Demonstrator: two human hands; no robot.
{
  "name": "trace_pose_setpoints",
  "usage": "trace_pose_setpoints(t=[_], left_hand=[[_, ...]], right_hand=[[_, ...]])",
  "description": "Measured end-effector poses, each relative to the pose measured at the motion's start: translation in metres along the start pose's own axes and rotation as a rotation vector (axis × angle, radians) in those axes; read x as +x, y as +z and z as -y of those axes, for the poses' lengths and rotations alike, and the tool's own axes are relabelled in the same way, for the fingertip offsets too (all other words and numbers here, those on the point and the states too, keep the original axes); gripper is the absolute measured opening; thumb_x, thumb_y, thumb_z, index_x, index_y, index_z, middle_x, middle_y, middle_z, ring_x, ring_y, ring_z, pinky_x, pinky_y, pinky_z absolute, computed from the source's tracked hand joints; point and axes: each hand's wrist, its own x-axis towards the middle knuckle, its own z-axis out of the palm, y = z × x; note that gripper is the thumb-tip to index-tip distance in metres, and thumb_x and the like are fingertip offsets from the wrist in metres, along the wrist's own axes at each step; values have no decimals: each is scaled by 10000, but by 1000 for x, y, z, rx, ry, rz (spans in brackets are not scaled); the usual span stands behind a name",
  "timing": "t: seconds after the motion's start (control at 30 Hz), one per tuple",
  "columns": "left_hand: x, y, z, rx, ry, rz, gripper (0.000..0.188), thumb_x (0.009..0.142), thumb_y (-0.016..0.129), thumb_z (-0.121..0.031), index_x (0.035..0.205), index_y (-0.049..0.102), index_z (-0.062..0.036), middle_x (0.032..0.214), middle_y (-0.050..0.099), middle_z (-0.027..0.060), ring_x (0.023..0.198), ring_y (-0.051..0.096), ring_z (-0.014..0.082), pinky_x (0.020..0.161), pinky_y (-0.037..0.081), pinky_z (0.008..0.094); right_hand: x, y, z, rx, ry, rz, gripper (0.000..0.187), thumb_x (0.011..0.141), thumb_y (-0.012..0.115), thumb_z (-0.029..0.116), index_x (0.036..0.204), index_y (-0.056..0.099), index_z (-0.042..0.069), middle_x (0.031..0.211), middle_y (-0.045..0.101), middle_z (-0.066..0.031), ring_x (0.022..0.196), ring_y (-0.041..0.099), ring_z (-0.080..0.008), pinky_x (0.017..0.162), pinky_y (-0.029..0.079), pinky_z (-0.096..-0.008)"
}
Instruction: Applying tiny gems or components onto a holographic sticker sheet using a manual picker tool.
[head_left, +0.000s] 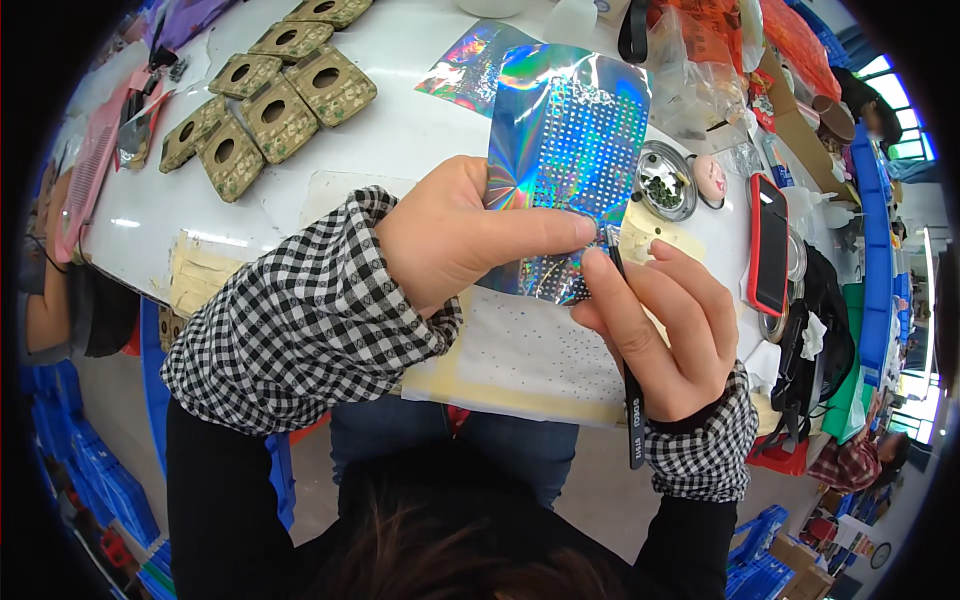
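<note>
My left hand [450,235] grips a shiny holographic sheet [565,120] covered in rows of small dots, its thumb lying across the front near the lower part. In my right hand [670,330] is a pair of black tweezers [632,400], pinched between thumb and fingers. The tweezers' tips meet the sheet just beside my left thumb; whether they grip a dot is too small to tell. Below the sheet, a pale paper [530,350] edged with yellowish tape lies on the table, scattered with tiny dark specks.
Several camouflage square pieces with round holes [272,112] lie at the far left. Another holographic sheet [465,70] rests behind the held one. To the right are a round metal dish [665,180] with dark green bits, a red-cased phone [769,245] and plastic bags [700,90].
</note>
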Motion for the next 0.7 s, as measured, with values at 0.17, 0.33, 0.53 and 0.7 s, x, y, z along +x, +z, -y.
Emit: trace_pose_setpoints(t=[0.17,0.33,0.53,0.7], left_hand=[[1,-1,0,14,-19,2,224,854,679,-90,1058,649,-5,980,693,71,848,663,117,762,532,256],[1,1,1,43,59,-6,232,853,686,-97,1059,653,4,974,692,59,848,641,102,765,512,253],[0,3,1,121,149,-18,227,855,690,-111,1046,660,7,945,687,41,817,613,76,723,497,244],[0,2,-2,154,93,-16,253,849,694,-88,1078,646,10,990,689,50,878,632,93,800,504,246]], right_hand=[[-1,1,-2,18,-18,14,306,747,769,157,1028,717,48,852,573,-41,803,580,-195,749,576,-331],[-2,1,-3,33,-27,3,317,738,772,155,1030,715,45,852,574,-40,808,584,-197,748,576,-330],[-3,0,-3,38,-22,1,336,720,781,152,1030,713,43,847,579,-43,814,593,-204,745,568,-315],[-4,0,-3,50,-11,-2,334,717,786,147,1026,715,45,855,586,-41,812,603,-207,724,564,-306]])
